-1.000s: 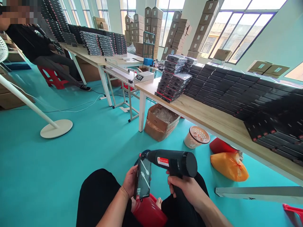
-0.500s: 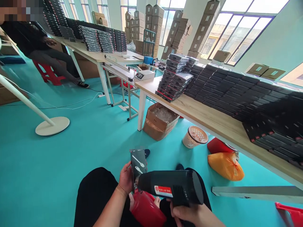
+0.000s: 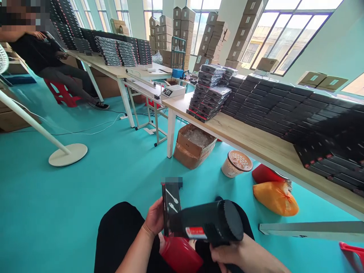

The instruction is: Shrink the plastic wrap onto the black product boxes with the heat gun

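Aiming a black heat gun (image 3: 206, 222) across an upright black cable box (image 3: 170, 201), the right grip (image 3: 237, 256) closes on the gun's handle, the left grip (image 3: 155, 220) clasps the box.

A slim black retail box (image 3: 170, 206), printed with white cable shapes, stands upright in the left hand (image 3: 155, 220); its top end is blurred; a black heat gun (image 3: 206, 223) with a red-and-white label lies nearly level, gripped from below by the right hand (image 3: 227, 256); its nozzle end sits just beside the box; its wide round rear faces away.
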Demonstrator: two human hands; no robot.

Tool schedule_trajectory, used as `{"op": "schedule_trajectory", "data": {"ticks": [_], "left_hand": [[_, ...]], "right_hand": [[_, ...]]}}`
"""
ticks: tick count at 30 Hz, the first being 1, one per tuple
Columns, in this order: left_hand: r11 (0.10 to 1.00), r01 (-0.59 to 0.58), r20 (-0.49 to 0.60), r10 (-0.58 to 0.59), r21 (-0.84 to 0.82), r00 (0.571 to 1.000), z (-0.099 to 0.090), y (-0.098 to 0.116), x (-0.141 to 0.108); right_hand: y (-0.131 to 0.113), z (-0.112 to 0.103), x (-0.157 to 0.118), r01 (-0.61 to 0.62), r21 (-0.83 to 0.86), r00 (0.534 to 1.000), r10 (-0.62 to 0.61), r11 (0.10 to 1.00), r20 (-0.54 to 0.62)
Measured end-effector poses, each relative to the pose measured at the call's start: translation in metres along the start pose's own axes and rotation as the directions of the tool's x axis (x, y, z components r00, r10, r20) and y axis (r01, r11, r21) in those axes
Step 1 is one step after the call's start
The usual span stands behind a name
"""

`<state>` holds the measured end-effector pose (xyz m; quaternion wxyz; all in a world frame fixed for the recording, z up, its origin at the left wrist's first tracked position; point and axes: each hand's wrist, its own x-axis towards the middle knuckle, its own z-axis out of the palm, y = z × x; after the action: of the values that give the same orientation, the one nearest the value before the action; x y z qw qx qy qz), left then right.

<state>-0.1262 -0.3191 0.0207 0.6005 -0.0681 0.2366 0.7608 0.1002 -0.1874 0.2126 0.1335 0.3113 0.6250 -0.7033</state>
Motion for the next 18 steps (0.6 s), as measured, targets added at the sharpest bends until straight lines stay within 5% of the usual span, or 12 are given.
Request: {"op": "schedule_trajectory", "data": {"ticks": [2, 7, 11, 13, 18], "left_hand": [[1.0, 0.014, -0.014, -0.014, 0.015, 1.0, 0.0, 0.0, -0.001], [0.996, 0.072, -0.007, -0.072, 0.056, 0.997, 0.0, -0.001, 0.001], [0.996, 0.079, -0.016, -0.078, 0.035, 0.997, 0.004, 0.0, 0.0], [0.998, 0.06, -0.028, -0.06, 0.021, 0.998, 0.006, 0.001, -0.002], [0.999, 0.047, -0.035, -0.046, 0.022, 0.998, 0.005, 0.0, -0.003]], "right_hand": [[-0.006, -0.001, 0.0, -0.035, -0.024, 0.999, 0.035, 0.999, 0.028], [-0.028, -0.005, 0.014, 0.154, 0.194, 0.974, -0.116, 0.969, -0.197], [-0.035, -0.014, 0.01, 0.003, -0.062, 0.998, 0.001, 0.998, 0.065], [-0.032, -0.017, 0.006, -0.045, -0.136, 0.993, 0.06, 0.99, 0.105], [-0.024, -0.01, 0.014, 0.115, 0.218, 0.972, -0.065, 0.969, -0.224]]}}
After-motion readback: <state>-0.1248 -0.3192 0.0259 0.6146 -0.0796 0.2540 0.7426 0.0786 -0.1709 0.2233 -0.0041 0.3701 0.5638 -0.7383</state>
